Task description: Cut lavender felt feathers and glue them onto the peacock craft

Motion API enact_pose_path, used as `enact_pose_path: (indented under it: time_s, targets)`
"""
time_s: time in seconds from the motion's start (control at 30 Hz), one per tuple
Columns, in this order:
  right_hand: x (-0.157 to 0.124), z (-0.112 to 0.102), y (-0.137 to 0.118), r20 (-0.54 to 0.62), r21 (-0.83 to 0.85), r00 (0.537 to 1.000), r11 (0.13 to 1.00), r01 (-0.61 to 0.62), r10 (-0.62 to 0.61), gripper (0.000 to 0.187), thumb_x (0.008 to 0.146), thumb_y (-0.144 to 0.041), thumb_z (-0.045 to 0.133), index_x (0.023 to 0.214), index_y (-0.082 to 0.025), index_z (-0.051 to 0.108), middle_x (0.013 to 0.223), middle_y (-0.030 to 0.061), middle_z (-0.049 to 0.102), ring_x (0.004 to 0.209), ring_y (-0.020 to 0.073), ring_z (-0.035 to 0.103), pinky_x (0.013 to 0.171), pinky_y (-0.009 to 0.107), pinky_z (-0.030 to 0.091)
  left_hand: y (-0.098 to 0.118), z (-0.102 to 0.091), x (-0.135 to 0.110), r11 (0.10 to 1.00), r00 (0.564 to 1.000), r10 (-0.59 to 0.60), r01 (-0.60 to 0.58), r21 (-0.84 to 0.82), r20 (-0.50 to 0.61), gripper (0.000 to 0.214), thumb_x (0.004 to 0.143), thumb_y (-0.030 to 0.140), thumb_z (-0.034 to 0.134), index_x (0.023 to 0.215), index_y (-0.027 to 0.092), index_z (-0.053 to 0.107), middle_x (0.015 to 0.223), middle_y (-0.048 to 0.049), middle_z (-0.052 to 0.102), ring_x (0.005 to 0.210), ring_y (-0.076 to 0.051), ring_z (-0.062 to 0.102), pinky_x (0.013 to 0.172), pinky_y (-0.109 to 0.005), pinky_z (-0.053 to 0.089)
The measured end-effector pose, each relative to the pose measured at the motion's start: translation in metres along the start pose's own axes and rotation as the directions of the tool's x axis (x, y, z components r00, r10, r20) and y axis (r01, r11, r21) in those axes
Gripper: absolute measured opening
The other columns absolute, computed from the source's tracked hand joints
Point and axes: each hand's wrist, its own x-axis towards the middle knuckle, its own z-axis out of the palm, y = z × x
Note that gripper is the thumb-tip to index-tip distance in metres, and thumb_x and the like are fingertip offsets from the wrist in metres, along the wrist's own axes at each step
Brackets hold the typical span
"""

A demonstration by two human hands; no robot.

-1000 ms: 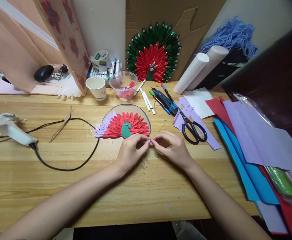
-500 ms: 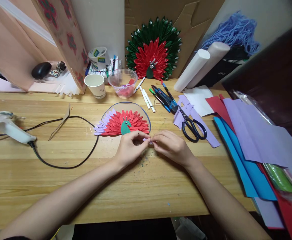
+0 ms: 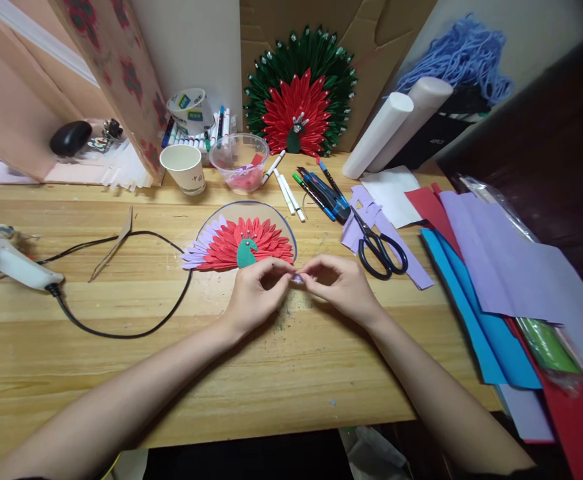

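We pinch what looks like a purple paper piece (image 3: 297, 278), mostly hidden, between the fingers of our left hand (image 3: 257, 295) and right hand (image 3: 344, 288). The paper peacock (image 3: 241, 247) lies just beyond.

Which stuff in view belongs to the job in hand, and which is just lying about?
Likely the job:
purple piece, pinched between left hand and right hand
red-and-purple peacock
scissors on purple strips
glue gun

Seemingly just lying about:
paper cup
tape roll
blue yarn
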Motion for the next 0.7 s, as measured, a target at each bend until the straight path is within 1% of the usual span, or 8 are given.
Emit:
enact_pose_path:
  time_s: [0.17,0.3,0.43,0.53,0.63,0.7]
  targets:
    - [0.002,-0.003,-0.003,0.001,0.136,0.997,0.988,-0.08,0.08,0.01,0.076,-0.026,0.065,0.08,-0.017,0.067,0.079,0.0049,0.07,0.072,0.015,0.065,0.068,0.028,0.054,0.003,-0.001,0.002,0.998,0.998,0.05,-0.051,0.047,0.026,0.012,0.078,0.022,0.063,0.085,0.018,0.071,0.083,-0.006,0.072,0.076,-0.015,0.065,0.072,-0.028,0.052]
    - [0.005,-0.006,-0.003,0.034,0.199,0.988,0.968,-0.154,0.15,0.011,0.075,-0.026,0.066,0.08,-0.016,0.068,0.08,0.005,0.071,0.073,0.015,0.066,0.07,0.028,0.055,0.002,-0.002,0.002,0.996,0.997,0.068,-0.071,0.055,0.042,0.013,0.078,0.025,0.064,0.086,0.019,0.072,0.083,-0.0062,0.071,0.076,-0.015,0.064,0.071,-0.028,0.051]
    - [0.005,-0.009,-0.001,0.073,0.246,0.982,0.951,-0.185,0.172,0.014,0.076,-0.028,0.066,0.081,-0.016,0.069,0.082,0.006,0.071,0.074,0.0162,0.067,0.069,0.03,0.055,0.001,-0.003,0.001,0.991,0.993,0.093,-0.099,0.093,0.07,0.015,0.08,0.025,0.062,0.09,0.019,0.072,0.085,-0.0068,0.07,0.078,-0.015,0.063,0.071,-0.028,0.05]
    - [0.004,-0.012,-0.001,0.079,0.172,0.991,0.977,-0.125,0.112,0.015,0.077,-0.029,0.065,0.084,-0.017,0.07,0.085,0.0062,0.071,0.077,0.017,0.067,0.071,0.032,0.055,0.001,-0.003,0.001,0.986,0.992,0.105,-0.113,0.118,0.075,0.015,0.081,0.025,0.061,0.09,0.019,0.071,0.084,-0.0065,0.07,0.077,-0.014,0.062,0.07,-0.028,0.05]
    - [0.004,-0.015,-0.002,0.068,0.022,0.997,0.999,0.024,-0.025,0.013,0.078,-0.029,0.065,0.085,-0.02,0.071,0.085,0.0052,0.071,0.078,0.0167,0.066,0.073,0.032,0.054,0.001,-0.003,0.001,0.985,0.992,0.105,-0.114,0.127,0.071,0.015,0.081,0.025,0.06,0.089,0.019,0.071,0.084,-0.0065,0.069,0.077,-0.015,0.062,0.069,-0.027,0.05]
    - [0.004,-0.017,-0.001,0.056,-0.061,0.991,0.99,0.129,-0.125,0.011,0.079,-0.026,0.064,0.086,-0.021,0.07,0.084,0.0045,0.071,0.077,0.016,0.065,0.072,0.031,0.052,0.002,-0.003,0.001,0.984,0.991,0.111,-0.12,0.131,0.073,0.015,0.081,0.025,0.06,0.089,0.018,0.071,0.084,-0.0068,0.069,0.077,-0.015,0.062,0.07,-0.027,0.05]
